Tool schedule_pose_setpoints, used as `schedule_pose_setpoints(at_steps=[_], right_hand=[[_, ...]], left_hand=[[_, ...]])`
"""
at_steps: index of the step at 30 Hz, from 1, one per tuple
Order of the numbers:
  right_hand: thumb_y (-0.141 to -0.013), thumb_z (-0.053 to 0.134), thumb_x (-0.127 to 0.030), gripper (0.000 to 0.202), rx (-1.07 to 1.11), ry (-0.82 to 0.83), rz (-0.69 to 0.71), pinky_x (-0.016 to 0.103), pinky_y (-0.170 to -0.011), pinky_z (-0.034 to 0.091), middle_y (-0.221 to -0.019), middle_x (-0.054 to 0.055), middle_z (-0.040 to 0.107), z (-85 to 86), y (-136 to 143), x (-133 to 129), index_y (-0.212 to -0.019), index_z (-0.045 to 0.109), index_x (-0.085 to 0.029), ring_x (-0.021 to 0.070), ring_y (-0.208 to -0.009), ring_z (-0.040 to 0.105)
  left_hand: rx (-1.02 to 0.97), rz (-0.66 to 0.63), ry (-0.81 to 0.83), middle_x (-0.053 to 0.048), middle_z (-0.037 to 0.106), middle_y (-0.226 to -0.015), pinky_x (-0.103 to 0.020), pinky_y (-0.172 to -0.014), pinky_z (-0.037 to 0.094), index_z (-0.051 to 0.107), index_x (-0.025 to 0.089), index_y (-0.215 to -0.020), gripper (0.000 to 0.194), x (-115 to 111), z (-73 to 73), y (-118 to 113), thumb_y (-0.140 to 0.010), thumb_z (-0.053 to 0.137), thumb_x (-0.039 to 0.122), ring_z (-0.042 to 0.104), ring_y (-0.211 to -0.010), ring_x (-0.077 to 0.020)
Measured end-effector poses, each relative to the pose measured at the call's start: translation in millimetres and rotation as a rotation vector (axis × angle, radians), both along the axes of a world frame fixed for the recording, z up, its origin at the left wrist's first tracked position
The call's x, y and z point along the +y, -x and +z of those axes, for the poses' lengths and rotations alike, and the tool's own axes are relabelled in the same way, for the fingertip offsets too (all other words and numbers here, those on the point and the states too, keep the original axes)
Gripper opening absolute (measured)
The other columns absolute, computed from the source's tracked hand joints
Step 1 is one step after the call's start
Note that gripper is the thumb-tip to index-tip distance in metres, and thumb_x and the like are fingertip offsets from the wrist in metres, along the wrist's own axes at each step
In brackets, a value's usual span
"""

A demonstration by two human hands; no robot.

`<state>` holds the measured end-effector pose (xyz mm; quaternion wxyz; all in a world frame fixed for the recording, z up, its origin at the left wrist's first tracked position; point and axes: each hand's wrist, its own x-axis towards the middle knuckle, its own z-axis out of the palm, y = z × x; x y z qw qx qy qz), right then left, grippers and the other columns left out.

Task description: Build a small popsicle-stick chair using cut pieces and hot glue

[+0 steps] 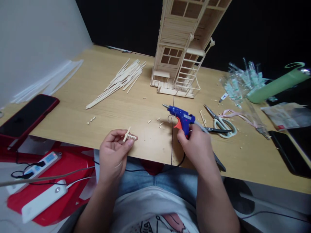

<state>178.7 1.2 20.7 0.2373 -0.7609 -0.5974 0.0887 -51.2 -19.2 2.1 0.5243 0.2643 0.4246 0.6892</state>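
Near the table's front edge, my left hand [114, 149] pinches a small piece made of short wooden sticks [127, 134], one long strip with several short bits in a row. My right hand [195, 142] is wrapped around the handle of a blue glue gun [181, 116] with an orange trigger. Its nozzle points left and away from me, apart from the piece in my left hand. A single short stick [144, 135] lies on the table between my hands. Behind them stands a model house [175, 51] built of thin sticks, with windows, a ladder and railings.
Loose thin sticks [121, 81] lie in a pile left of the house. White-handled scissors [223, 126] rest right of the glue gun, near a green cylinder [277, 84] and clear wrappers [243, 81]. Phones [26, 113] lie at both sides. A power strip [36, 171] sits below left.
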Motion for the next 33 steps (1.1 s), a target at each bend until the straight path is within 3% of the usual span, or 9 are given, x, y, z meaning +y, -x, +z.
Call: schedule_pose_setpoints(at_steps=[2, 5, 7, 10, 17, 25, 33], right_hand=[[-0.083, 0.067, -0.036, 0.018, 0.285, -0.018, 0.023, 0.033, -0.054, 0.045, -0.066, 0.005, 0.07, 6.9, -2.8, -8.4, -0.09, 0.062, -0.02, 0.0233, -0.055, 0.064], [-0.084, 0.07, -0.037, 0.019, 0.869, 0.088, 0.186, 0.032, -0.055, 0.052, -0.074, 0.006, 0.073, 16.1, -0.4, -25.8, -0.088, 0.058, -0.022, 0.0206, -0.058, 0.067], [-0.089, 0.068, -0.04, 0.021, 1.199, 0.228, 0.308, 0.028, -0.048, 0.048, -0.083, 0.008, 0.076, 18.4, 4.8, -37.8, -0.09, 0.057, -0.021, 0.0168, -0.053, 0.065], [-0.092, 0.069, -0.04, 0.023, 1.433, 0.341, 0.409, 0.023, -0.039, 0.033, -0.089, 0.009, 0.078, 14.7, 12.1, -51.0, -0.1, 0.058, -0.021, 0.0095, -0.041, 0.052], [-0.094, 0.066, -0.05, 0.035, 1.51, 0.368, 0.572, 0.025, -0.045, 0.035, -0.095, 0.013, 0.078, 3.7, 16.2, -62.3, -0.104, 0.07, -0.017, 0.0078, -0.044, 0.049], [-0.092, 0.07, -0.046, 0.03, 1.337, 0.306, 0.402, 0.023, -0.042, 0.039, -0.094, 0.012, 0.078, 9.4, 23.5, -70.9, -0.101, 0.076, -0.017, 0.0092, -0.048, 0.048], [-0.095, 0.065, -0.052, 0.037, 1.256, 0.321, 0.413, 0.024, -0.044, 0.036, -0.085, 0.009, 0.073, 7.8, 26.1, -74.0, -0.094, 0.076, -0.016, 0.0095, -0.049, 0.046]], left_hand=[[-0.003, 0.001, -0.005, 0.001, 0.073, -0.076, -0.016, -0.071, 0.058, 0.071, 0.018, -0.082, 0.037, -0.1, -0.7, 0.3, -0.055, 0.096, 0.015, 0.074, -0.069, -0.0099], [-0.004, 0.002, -0.012, 0.001, 0.073, -0.077, -0.016, -0.073, 0.058, 0.068, 0.017, -0.083, 0.039, 0.3, -2.1, 0.9, -0.055, 0.096, 0.016, 0.074, -0.07, -0.0095], [0.0, 0.004, -0.023, 0.001, 0.073, -0.078, -0.016, -0.073, 0.058, 0.066, 0.017, -0.083, 0.041, 0.5, -2.6, 1.5, -0.056, 0.096, 0.017, 0.074, -0.07, -0.0096], [0.011, 0.004, -0.034, 0.001, 0.073, -0.078, -0.016, -0.072, 0.058, 0.065, 0.018, -0.083, 0.043, 0.8, -2.6, 2.0, -0.054, 0.097, 0.018, 0.074, -0.07, -0.0099], [0.054, 0.043, -0.068, 0.001, 0.073, -0.077, -0.018, -0.071, 0.059, 0.067, 0.018, -0.082, 0.042, 0.7, -0.1, -1.5, -0.053, 0.098, 0.018, 0.073, -0.07, -0.0105], [0.138, 0.088, -0.139, 0.001, 0.072, -0.078, -0.019, -0.071, 0.059, 0.066, 0.019, -0.083, 0.039, -2.5, 2.0, -3.4, -0.058, 0.096, 0.018, 0.073, -0.071, -0.0111], [0.214, 0.124, -0.18, 0.0, 0.073, -0.081, -0.02, -0.071, 0.059, 0.067, 0.02, -0.086, 0.037, -4.3, -2.3, -1.2, -0.062, 0.094, 0.017, 0.073, -0.073, -0.012]])
